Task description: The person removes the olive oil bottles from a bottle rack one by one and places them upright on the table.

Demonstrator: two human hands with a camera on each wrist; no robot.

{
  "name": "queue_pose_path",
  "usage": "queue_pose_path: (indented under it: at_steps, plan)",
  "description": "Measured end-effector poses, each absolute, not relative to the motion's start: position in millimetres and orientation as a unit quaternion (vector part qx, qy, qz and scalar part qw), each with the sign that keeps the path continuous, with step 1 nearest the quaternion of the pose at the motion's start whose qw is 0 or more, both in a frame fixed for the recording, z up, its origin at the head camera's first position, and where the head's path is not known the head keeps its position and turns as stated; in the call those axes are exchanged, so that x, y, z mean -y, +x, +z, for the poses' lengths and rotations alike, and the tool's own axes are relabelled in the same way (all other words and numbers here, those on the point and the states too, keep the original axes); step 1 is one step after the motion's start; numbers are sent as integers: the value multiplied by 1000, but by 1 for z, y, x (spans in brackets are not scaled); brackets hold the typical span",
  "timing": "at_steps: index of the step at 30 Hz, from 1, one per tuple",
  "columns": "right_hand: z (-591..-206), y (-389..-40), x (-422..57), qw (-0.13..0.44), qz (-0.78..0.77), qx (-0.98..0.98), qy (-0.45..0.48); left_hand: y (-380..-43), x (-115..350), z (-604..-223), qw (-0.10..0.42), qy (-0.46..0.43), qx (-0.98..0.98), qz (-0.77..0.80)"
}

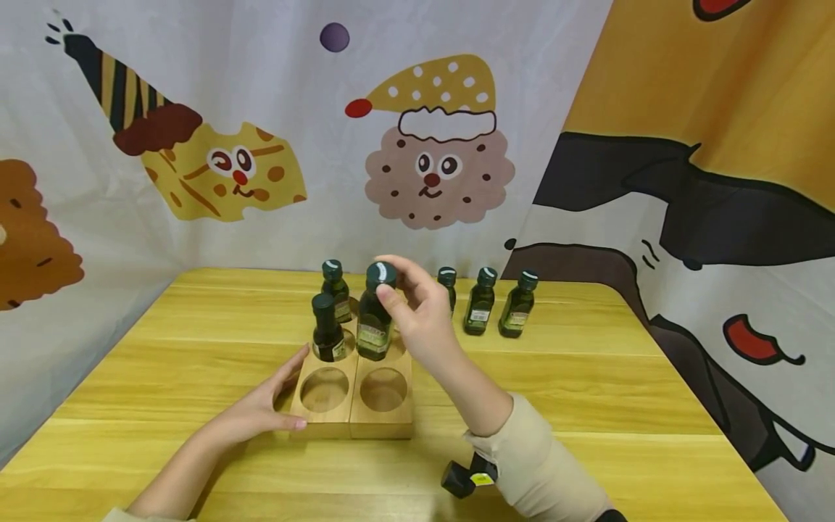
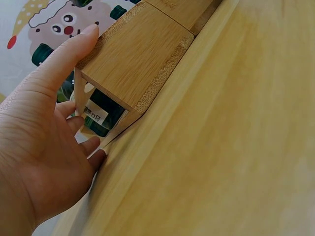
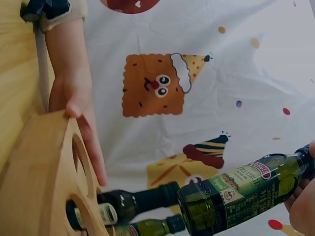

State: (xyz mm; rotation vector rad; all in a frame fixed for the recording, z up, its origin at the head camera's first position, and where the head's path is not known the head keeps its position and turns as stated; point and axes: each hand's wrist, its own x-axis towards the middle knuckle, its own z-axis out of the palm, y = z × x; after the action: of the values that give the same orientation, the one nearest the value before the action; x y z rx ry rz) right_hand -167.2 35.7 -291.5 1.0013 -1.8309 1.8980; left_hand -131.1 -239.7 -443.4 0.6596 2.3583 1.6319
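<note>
My left hand (image 1: 261,409) lies flat, fingers straight, against the left side of the wooden rack (image 1: 352,391), mid-desk nearer the front edge. Two bottles (image 1: 327,330) stand in its back holes; both front holes are bare. My right hand (image 1: 417,315) pinches a bottle's cap (image 1: 381,274), that bottle (image 1: 375,326) at the rack's right middle hole. Three more bottles (image 1: 481,303) stand near the desk's back edge.

A yellow wooden table (image 1: 587,406) stands before cartoon-printed fabric backdrops (image 1: 261,109) in white, orange and black.
</note>
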Motion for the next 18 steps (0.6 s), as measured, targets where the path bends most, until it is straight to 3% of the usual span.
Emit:
queue_pose_path:
  at_steps: [18]
  plan:
    - [-285,-182,-75,174,642,665,341,-132,239,-444,102,217,-795,556]
